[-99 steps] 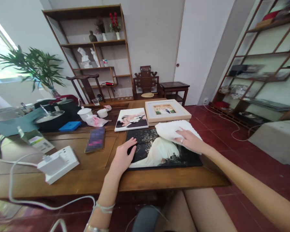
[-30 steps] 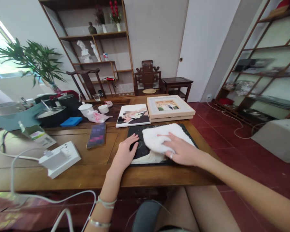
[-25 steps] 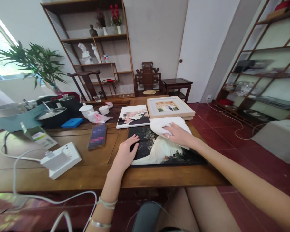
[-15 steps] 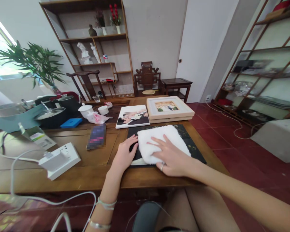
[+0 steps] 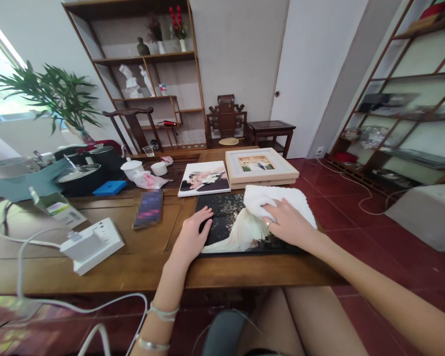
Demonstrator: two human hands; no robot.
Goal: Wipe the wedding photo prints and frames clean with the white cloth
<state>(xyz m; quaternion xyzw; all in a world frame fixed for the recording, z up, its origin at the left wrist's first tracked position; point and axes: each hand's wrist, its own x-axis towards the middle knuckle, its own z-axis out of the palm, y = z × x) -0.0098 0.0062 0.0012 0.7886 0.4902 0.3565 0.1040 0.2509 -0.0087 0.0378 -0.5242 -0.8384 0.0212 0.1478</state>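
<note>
A large dark photo print (image 5: 237,230) showing a white dress lies flat on the wooden table (image 5: 141,267) in front of me. My left hand (image 5: 193,237) rests flat on the print's left edge, fingers stretched out. My right hand (image 5: 287,225) presses down on a white cloth (image 5: 282,200) at the print's upper right part, fingers curled onto the fabric.
Behind the print lie a smaller print (image 5: 204,178) and a pale framed photo (image 5: 260,166). A phone (image 5: 148,208), a white power strip (image 5: 92,243) with cables, a blue box (image 5: 109,187), pots (image 5: 83,177) and white cups (image 5: 132,169) crowd the left. Shelves stand behind and to the right.
My right hand has swept the white cloth back and forth over the print; since half a second ago it went from the lower left to the upper right. My left hand stayed put.
</note>
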